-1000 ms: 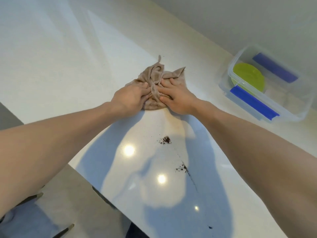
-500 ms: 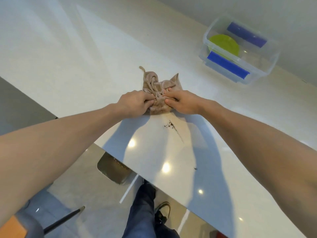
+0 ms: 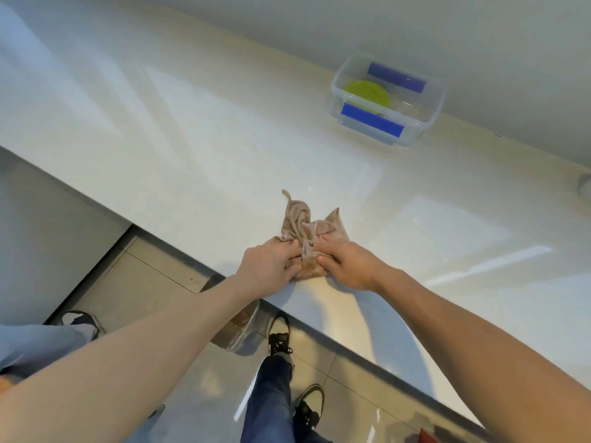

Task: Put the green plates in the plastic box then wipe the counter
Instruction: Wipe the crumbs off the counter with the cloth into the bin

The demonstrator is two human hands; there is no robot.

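Both hands on cloth (image 3: 304,238) at near edge of counter (image 3: 192,161).

Left hand (image 3: 269,267): fingers curled tight, gripping left side of the bunched cloth. Knuckles up, wrist over the counter edge.

Right hand (image 3: 348,266): fingers (image 3: 326,247) closed on right side of cloth, thumb tucked against the fabric. Hands nearly touching, cloth pinched between them.

Cloth: tan, crumpled, gathered into ridges between the hands; two loose corners point away toward the wall. Lying on the counter, just inside the near edge.

Box (image 3: 388,100): clear plastic, blue clips on both long sides, lid off. Far right of counter, against the wall, well apart from the hands. Green plates (image 3: 367,92) inside, at left end of box; count not readable, stacked or overlapping.

Counter: pale, glossy, window glare in patches. No crumbs visible on the bare surface around the cloth.

Below the edge: tiled floor, dark trousers and two shoes, a clear container (image 3: 238,327) partly under the counter lip, its contents unclear. Second person's leg and shoe (image 3: 80,321) at lower left.
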